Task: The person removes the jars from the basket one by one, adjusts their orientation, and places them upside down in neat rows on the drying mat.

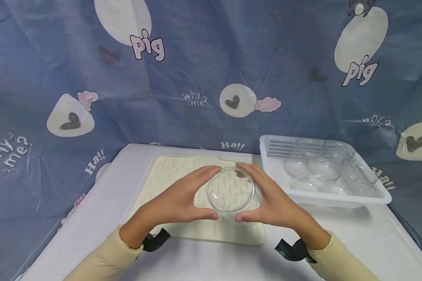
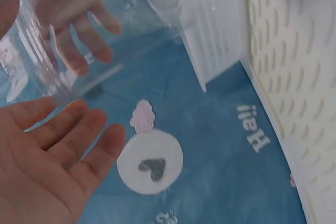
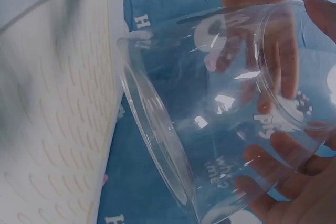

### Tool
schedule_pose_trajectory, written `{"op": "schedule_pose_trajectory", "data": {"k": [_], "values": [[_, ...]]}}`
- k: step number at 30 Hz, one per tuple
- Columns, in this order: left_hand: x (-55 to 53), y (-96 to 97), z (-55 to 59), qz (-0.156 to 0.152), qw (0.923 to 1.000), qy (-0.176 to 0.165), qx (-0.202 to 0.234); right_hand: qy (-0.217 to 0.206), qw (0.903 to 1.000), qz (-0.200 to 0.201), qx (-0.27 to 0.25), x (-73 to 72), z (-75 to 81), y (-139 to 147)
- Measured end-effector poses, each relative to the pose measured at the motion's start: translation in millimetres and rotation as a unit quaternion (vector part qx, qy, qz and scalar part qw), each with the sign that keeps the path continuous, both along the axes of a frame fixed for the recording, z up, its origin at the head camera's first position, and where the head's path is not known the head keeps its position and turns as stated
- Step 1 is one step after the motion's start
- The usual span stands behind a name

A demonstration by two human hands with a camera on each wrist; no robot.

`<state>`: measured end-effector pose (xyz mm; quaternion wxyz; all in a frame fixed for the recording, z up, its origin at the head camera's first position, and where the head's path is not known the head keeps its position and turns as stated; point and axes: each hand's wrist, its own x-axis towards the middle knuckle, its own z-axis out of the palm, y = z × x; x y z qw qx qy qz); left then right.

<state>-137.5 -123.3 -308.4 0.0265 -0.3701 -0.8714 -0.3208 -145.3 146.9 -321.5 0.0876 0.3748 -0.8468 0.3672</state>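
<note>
Nearest, padded cream sleeves [image 1: 107, 253] at left and right, reaching in from the near edge; a black strap [image 1: 156, 240] at each wrist. Beneath, a white tabletop [image 1: 211, 263] with soft arm shadows.

Slightly farther, left hand [image 1: 181, 199] gripping from the left, right hand [image 1: 272, 201] gripping from the right: thumbs on the near side, fingers on the far side, bent around the same clear cylindrical container [image 1: 231, 190]. Container mid-scene, between both hands, one round end toward the head camera; wall clear enough to show fingers through it in both wrist views.

Under hands and container, a cream ridged mat [image 1: 170, 171], rounded corners, rows of short raised marks. Contact between container and mat: cannot tell from the head view.

Farther right, a shallow white perforated basket [image 1: 272, 139], slotted far wall. Inside, several clear round-rimmed containers [image 1: 323, 168], crowded, outlines overlapping; exact count unclear.

Farthest, across the full width, a creased blue printed cloth [image 1: 183, 58]: white blobs, dark hearts, pink clouds, lettering "pig," "why me?" and "Ha!!"
</note>
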Motion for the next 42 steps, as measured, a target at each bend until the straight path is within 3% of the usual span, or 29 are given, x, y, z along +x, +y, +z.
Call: {"op": "schedule_pose_trajectory", "data": {"k": [5,10,21,30,37,42], "values": [[2.4,9.2,-2.4,-0.029,0.9995,-0.007,0.011,0.0,0.9999,0.013,0.007,5.0,-3.0,-3],[4.7,14.8,-2.6,-0.038,0.9992,0.009,0.01,0.012,0.9997,0.014,0.017,8.1,-3.3,-3],[10.2,12.9,-6.4,-0.011,0.9999,0.005,0.002,0.023,0.9995,0.012,0.02,8.8,-7.9,-7],[13.4,3.9,-6.7,-0.02,0.9985,-0.001,0.052,0.038,0.9989,0.003,0.026,8.1,-29.2,0],[14.4,0.6,-7.9,-0.013,0.9992,0.022,0.03,0.035,0.9992,0.01,0.013,8.4,-36.2,2],[14.6,0.4,-7.8,-0.008,0.9997,0.017,0.015,0.044,0.9989,0.013,0.015,7.9,-37.2,2]]}}
